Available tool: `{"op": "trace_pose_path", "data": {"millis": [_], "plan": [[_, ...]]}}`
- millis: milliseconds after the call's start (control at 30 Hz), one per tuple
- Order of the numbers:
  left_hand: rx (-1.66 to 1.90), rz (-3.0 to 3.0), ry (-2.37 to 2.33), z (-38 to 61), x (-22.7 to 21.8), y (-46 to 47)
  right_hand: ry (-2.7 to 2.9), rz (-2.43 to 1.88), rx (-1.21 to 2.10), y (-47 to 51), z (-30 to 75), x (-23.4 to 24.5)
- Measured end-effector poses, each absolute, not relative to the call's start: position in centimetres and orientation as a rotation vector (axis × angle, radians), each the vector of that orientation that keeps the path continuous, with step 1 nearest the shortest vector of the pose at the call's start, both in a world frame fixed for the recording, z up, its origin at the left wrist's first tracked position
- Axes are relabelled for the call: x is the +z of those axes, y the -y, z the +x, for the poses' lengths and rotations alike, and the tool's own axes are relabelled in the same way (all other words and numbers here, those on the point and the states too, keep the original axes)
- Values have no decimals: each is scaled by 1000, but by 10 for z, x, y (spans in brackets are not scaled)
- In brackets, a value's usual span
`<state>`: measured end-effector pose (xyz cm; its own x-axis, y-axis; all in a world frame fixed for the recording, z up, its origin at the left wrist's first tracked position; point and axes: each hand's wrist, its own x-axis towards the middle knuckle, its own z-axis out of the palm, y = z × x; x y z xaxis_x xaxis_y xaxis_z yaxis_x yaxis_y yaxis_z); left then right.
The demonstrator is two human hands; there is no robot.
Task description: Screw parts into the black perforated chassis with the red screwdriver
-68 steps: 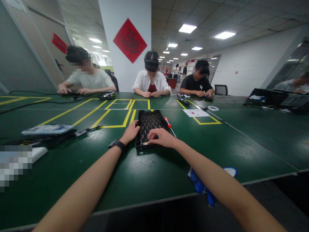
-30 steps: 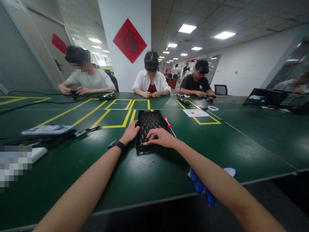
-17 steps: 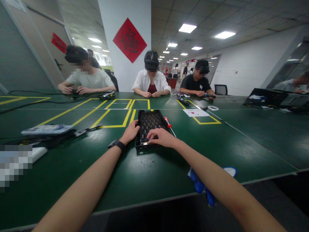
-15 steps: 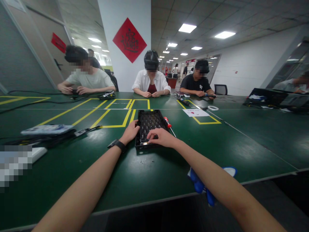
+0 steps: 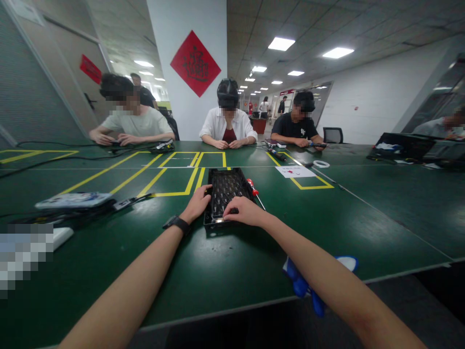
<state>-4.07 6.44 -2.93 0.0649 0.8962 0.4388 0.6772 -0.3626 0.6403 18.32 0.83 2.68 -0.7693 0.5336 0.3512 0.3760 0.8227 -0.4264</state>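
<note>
A black rectangular case (image 5: 208,225) lies on the green table in front of me, with rows of small metallic pieces (image 5: 227,186) in it. My left hand (image 5: 197,202) grips the case's left wall, thumb at the rim; a dark watch is on that wrist. Over the near right part of the case, my right hand (image 5: 244,212) has its fingers pinched together. Something small and dark shows by those fingers, but I cannot make out what it is. Against the case's right side lies a screwdriver (image 5: 251,184) with a red handle.
Blue-and-white gloves (image 5: 300,283) hang at the table's front edge beneath my right forearm. At left are a pale flat box (image 5: 74,200) and cables. A printed paper (image 5: 295,172) and a white ring (image 5: 321,164) lie farther right. Several people sit across the table.
The view has tilted slightly, so everything sits a little lower. My right hand stays pinched over the case's near end with only a slight shift; my left hand keeps its place.
</note>
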Motion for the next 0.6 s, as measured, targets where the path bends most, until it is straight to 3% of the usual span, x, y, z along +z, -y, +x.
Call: {"op": "trace_pose_path", "data": {"millis": [100,333,600], "plan": [[1162,2117,-1582,-41,-28,-65,2434,-689,405,-9,185,33],[1110,2191,-1562,-40,-29,-70,1682,-1461,154,-45,233,35],[1090,2184,-1563,-41,-27,-70,1763,-1718,398,-65,246,2]]}}
